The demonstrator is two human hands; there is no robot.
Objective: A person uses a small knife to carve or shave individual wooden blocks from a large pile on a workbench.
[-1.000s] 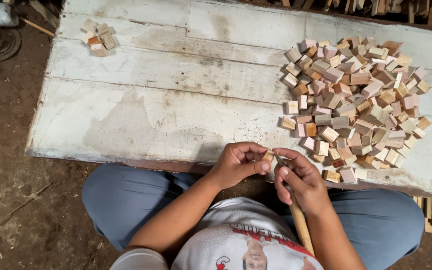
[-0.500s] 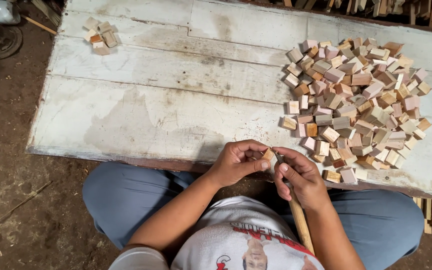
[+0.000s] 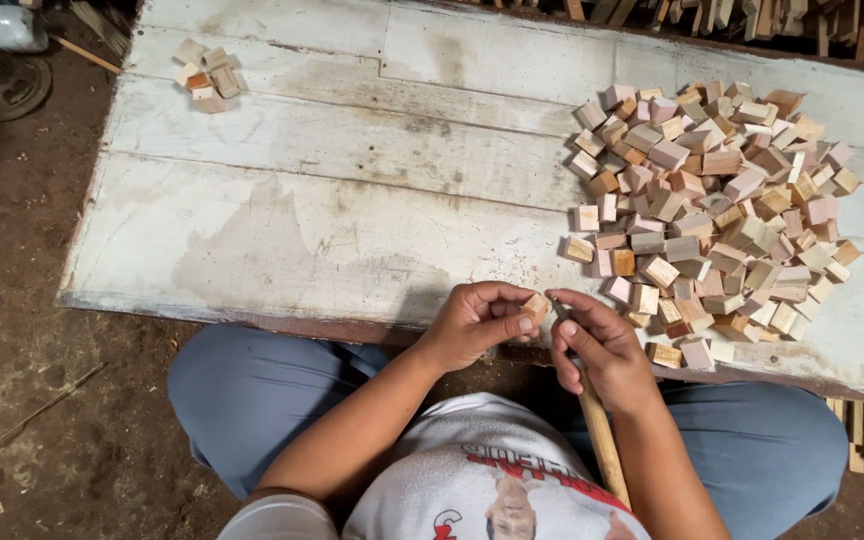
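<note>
We observed the person seated at the near edge of a whitewashed wooden bench [image 3: 332,190], both forearms brought in toward the middle of the body and the wrists meeting just over the bench's front edge.

The left hand [image 3: 472,325] was curled, fingers folded inward and thumb laid across them, pinching a small wooden block [image 3: 535,305] between thumb and fingertips. The block sat at the tips of that hand, just above the bench edge and directly between the two hands.

The right hand [image 3: 602,350] was closed in a fist-like grip around a tool with a wooden handle [image 3: 600,440]. The handle ran down from the palm toward the person's lap; the working end pointed up toward the block. We could not tell what kind of tip it had, nor whether it touched the block, since the fingers covered that spot.

Both elbows were bent and held close to the torso, the left forearm [image 3: 352,440] angling in from the lower left.

On the bench to the right of the hands lay a large heap of similar wooden blocks [image 3: 712,200], its nearest pieces just beside the right hand. A small cluster of blocks [image 3: 207,75] lay at the far left corner, well apart from both hands.
</note>
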